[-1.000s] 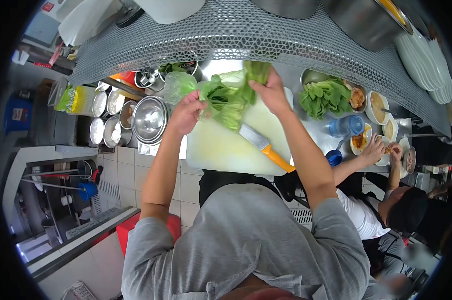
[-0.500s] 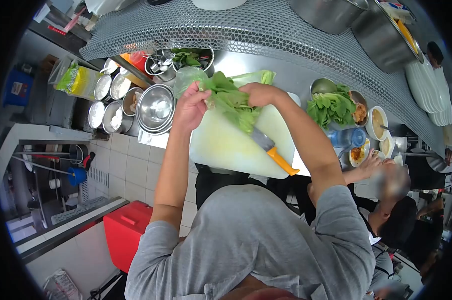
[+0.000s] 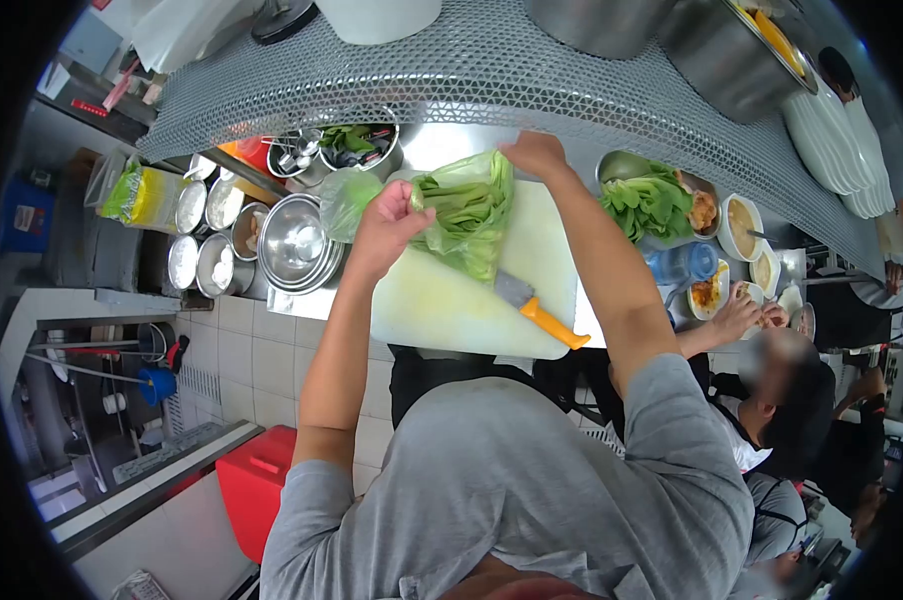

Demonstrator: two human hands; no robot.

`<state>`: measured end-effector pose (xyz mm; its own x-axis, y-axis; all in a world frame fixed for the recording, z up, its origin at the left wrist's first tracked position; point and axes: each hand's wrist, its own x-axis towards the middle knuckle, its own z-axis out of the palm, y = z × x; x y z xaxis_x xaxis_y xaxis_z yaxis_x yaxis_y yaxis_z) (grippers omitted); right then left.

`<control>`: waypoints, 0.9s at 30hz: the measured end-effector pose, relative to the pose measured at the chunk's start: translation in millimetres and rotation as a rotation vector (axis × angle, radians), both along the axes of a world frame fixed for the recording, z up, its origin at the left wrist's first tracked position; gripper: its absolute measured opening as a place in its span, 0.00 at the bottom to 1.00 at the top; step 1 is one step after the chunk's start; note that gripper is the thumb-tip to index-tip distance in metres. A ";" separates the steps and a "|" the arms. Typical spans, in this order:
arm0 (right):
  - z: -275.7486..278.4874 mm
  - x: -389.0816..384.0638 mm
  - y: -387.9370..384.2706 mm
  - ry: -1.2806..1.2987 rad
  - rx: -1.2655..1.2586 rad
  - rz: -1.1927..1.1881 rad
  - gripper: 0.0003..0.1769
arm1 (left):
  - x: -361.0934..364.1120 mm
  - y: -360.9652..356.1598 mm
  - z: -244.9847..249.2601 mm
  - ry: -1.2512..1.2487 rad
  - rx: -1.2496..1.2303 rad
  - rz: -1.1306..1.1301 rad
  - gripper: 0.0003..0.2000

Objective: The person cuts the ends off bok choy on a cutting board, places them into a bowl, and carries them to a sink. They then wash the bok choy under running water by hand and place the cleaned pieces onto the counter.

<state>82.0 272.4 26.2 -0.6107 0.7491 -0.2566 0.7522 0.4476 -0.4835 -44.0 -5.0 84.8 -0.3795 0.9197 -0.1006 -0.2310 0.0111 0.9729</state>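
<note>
A clear plastic bag of leafy greens lies over the upper part of a white cutting board. My left hand is closed, pinching the bag's left edge between thumb and fingers. At the bag's upper right corner, my right hand is closed on the plastic, its fingertips partly hidden. A knife with an orange handle rests on the board, the tip of its blade near the bag's lower end.
Stacked metal bowls stand left of the board. To the right are a metal bowl of greens, a blue container and a soup bowl. A perforated shelf overhangs the counter. Another person's hand is at the right.
The greens, held up loosely between both hands before, now lie flat inside the bag. My right hand has moved up and away to the bag's corner. The knife stays on the board.
</note>
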 end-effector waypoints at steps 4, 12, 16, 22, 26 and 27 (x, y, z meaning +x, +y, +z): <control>-38.8 11.7 -4.1 -0.016 -0.248 -0.148 0.20 | -13.9 4.1 -16.2 0.317 -0.012 0.036 0.09; -43.4 8.9 -22.8 0.490 -0.252 0.003 0.11 | -37.8 27.5 -23.5 0.462 0.026 0.175 0.12; -11.9 0.4 -56.1 0.540 -0.210 0.081 0.09 | -28.2 34.4 -2.2 0.334 0.008 0.106 0.10; 6.6 8.2 -101.7 0.712 -0.145 0.089 0.11 | -11.1 57.0 -16.8 0.905 0.024 0.041 0.07; -5.0 25.7 -113.2 0.494 -0.429 0.155 0.27 | -0.7 67.0 -16.0 0.921 -0.190 -0.111 0.10; -8.0 26.6 -116.7 0.579 -0.348 0.184 0.31 | -5.0 68.0 -21.3 1.009 -0.176 -0.171 0.11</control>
